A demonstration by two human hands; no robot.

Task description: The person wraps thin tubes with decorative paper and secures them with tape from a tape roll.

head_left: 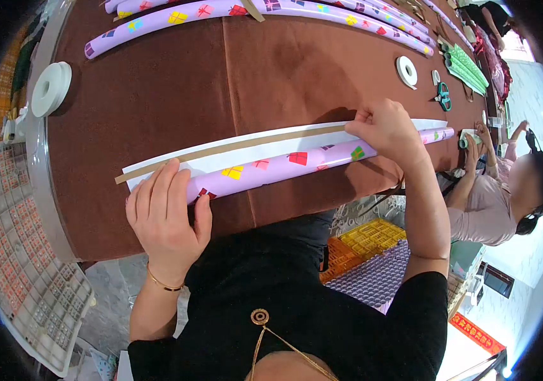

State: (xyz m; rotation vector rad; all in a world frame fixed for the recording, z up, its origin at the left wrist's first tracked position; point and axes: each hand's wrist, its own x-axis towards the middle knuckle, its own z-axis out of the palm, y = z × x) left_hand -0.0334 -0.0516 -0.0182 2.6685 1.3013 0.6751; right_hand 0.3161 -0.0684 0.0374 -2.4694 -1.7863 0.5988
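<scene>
While we press the half-rolled wrapping paper (278, 162) flat against the brown table (176, 89), both hands are laid on it rather than closed round it. Our left hand (166, 213) rests with spread fingers over the near end of the purple roll, thumb tucked under its front edge. Our right hand (386, 130) sits farther along the roll, fingertips pinching the white flap where the brown tape strip (233, 147) runs along it.

We judge the paper light, thin and springy: it looks ready to uncurl if let go, and it would crease under a hard squeeze. Its printed side looks smooth, so probably slippery. The sound hold seems to be broad and gentle, palms spread well apart along the roll, not at one point.

Beyond the roll lie finished purple tubes (252, 11) at the table's far edge, a tape reel (51, 87) at its left, and scissors (443, 96) to the right. Another person (506, 190) works past the roll's right end.
</scene>
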